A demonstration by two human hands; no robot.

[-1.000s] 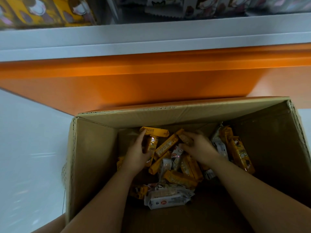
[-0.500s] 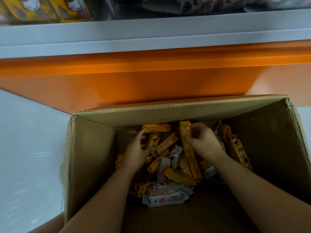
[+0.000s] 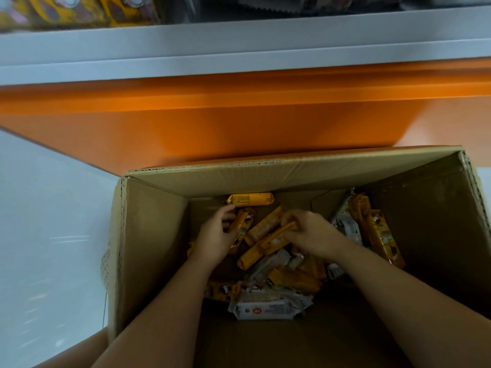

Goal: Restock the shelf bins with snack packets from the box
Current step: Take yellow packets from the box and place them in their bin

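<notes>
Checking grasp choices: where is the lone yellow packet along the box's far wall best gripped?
Grip the yellow packet across its middle, coming from above and the near side. It lies level against the far wall of the box, apart from the pile, so the far long edge seems blocked; the left hand is nearest.

head view, looking down, close above box
</notes>
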